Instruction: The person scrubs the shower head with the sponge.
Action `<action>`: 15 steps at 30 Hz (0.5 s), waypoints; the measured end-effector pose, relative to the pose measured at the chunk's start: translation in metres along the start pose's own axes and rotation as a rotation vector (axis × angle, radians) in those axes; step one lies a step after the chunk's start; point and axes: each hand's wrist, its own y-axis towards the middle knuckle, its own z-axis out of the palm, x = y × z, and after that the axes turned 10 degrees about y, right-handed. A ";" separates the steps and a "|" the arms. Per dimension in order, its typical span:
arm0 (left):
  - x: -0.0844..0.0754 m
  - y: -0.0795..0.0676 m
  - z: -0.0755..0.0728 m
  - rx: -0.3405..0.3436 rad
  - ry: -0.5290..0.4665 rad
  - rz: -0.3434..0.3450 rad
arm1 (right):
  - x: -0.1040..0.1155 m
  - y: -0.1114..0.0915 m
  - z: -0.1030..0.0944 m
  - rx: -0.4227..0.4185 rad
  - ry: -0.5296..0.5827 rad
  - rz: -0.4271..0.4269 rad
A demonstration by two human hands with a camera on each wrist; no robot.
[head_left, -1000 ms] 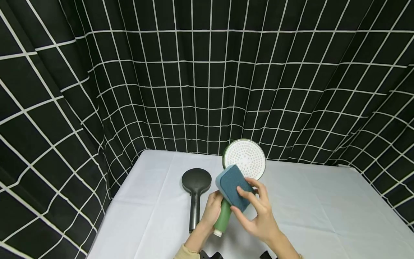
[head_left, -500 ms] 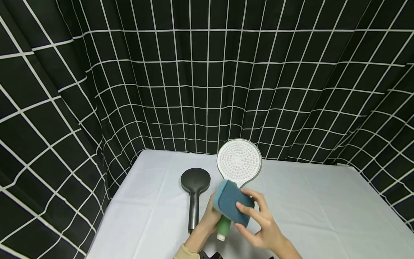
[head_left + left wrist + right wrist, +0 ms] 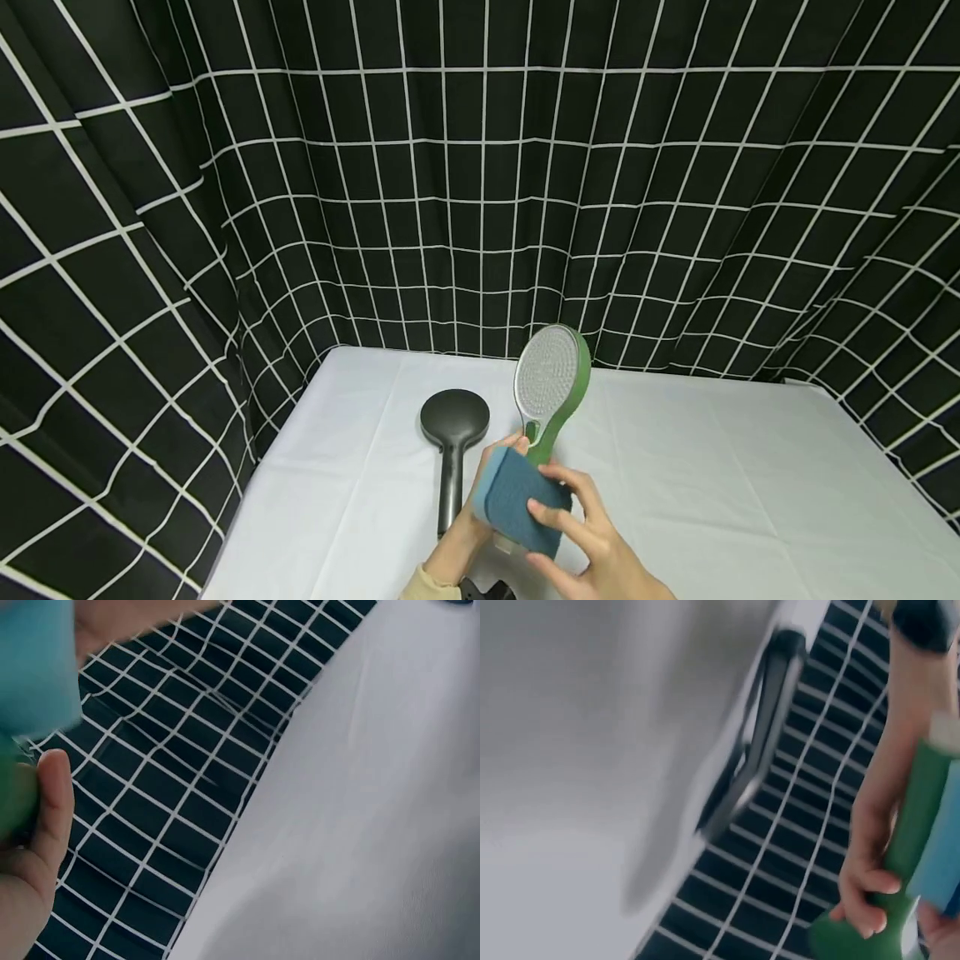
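My left hand grips the handle of a green handheld shower head, which is tilted with its pale spray face turned to the left in the head view. With thumb and fingers, my right hand holds a blue sponge whose lighter layer faces the green handle. Most of the handle and part of my left hand are hidden behind the sponge in the head view. From the right wrist, the sponge lies right along the handle. Left of both hands, a dark grey shower head lies on the table.
A white cloth covers the table. Black curtains with a white grid enclose its back and sides. The dark shower head's handle lies close beside my left forearm.
The sponge has moved down from the neck along the handle with my right hand. My left hand has turned the green shower head, so its spray face now points left and its green side shows.
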 end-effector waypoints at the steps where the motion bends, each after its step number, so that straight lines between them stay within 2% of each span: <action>1: -0.004 0.000 0.000 0.010 0.010 0.015 | 0.003 -0.002 0.000 0.039 0.023 -0.005; 4: -0.004 0.002 0.000 0.029 0.011 0.027 | 0.008 -0.005 -0.003 0.109 0.056 0.002; 6: 0.001 0.001 -0.001 0.029 0.016 0.044 | 0.002 -0.001 -0.008 0.073 0.033 -0.030; 9: 0.013 0.001 -0.002 0.040 0.028 0.005 | -0.012 0.012 -0.018 -0.078 -0.078 -0.054; 11: 0.021 0.002 -0.002 0.058 0.083 0.006 | -0.021 0.021 -0.025 -0.210 -0.187 -0.075; 13: 0.027 0.003 0.000 0.077 0.117 0.008 | -0.026 0.027 -0.031 -0.315 -0.274 -0.042; 15: 0.030 0.004 0.001 0.089 0.129 0.030 | -0.026 0.032 -0.034 -0.378 -0.308 -0.018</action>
